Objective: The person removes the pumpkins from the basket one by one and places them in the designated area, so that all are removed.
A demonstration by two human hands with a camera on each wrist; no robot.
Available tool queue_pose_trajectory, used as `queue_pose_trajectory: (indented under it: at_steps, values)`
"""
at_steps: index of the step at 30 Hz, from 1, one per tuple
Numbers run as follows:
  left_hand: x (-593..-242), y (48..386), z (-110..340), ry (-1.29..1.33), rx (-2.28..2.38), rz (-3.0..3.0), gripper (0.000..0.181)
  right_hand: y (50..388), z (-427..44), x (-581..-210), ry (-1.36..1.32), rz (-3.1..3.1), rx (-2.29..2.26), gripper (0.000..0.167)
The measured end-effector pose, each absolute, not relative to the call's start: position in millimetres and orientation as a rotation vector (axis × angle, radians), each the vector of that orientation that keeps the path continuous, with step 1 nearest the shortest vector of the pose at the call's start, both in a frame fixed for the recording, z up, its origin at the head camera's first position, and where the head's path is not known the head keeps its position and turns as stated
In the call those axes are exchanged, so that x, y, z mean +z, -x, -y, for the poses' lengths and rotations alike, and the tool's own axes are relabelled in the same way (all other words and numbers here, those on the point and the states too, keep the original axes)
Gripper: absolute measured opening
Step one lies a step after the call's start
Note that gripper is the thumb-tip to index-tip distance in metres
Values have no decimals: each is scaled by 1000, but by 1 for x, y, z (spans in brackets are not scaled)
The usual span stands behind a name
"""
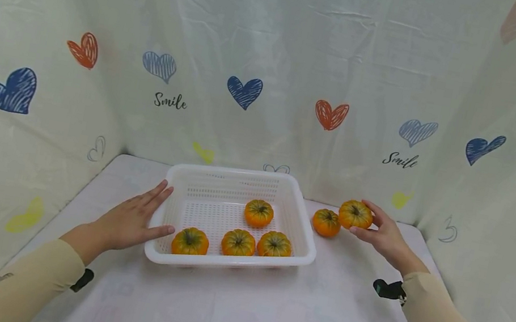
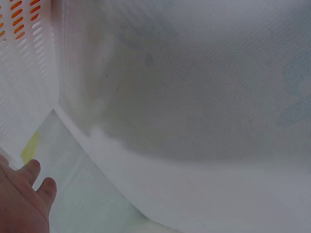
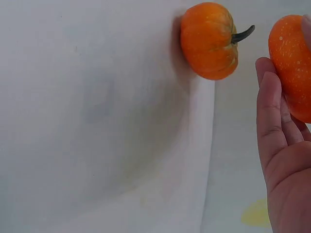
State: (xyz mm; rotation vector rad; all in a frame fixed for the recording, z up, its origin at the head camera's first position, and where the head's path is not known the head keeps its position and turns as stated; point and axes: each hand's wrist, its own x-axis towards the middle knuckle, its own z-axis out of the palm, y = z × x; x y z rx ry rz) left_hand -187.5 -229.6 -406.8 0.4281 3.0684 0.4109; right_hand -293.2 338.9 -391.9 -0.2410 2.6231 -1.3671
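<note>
A pale curtain (image 1: 378, 67), printed with hearts and the word "Smile", stands behind and on both sides of a table (image 1: 220, 315) with white cover. Toward the far edge of the table is a white basket (image 1: 224, 263) with many small holes in its walls. The left hand (image 1: 129, 219) has its fingers straight and spread; it touches the left rim of the basket, and its thumb reaches over this rim. The right hand (image 1: 385, 236), to the right of the basket, pinches an orange pumpkin (image 1: 355, 214) between thumb and fingers. A second pumpkin (image 1: 326, 223) lies on the table, between the basket and the held one; the right wrist view shows a gap between these two. Inside the basket, three pumpkins (image 1: 239, 243) are along the near wall, and a single pumpkin (image 1: 258, 213) sits farther back. The dark stem (image 3: 244, 34) of the second pumpkin points toward the held one.
</note>
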Motion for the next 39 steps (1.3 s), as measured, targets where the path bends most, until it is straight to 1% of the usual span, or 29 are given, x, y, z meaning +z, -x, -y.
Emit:
queue_pose_trajectory:
  at_steps: [8, 15, 23, 30, 39]
  values:
    - [-407, 188, 230, -434, 415, -3069, 100, 300, -348, -413, 121, -2582, -1418, 97]
    - [-406, 187, 230, -427, 407, -3063, 101, 307, -356, -433, -24, -2601, -1360, 103]
    - [-406, 187, 230, -424, 405, -3059, 102, 309, -360, -451, -126, -2623, -1288, 102]
    - [-407, 189, 230, -430, 404, -3062, 101, 307, -358, -459, -156, -2637, -1265, 98]
    - [-406, 188, 230, -425, 408, -3063, 98, 310, -354, -462, -154, -2623, -1304, 98]
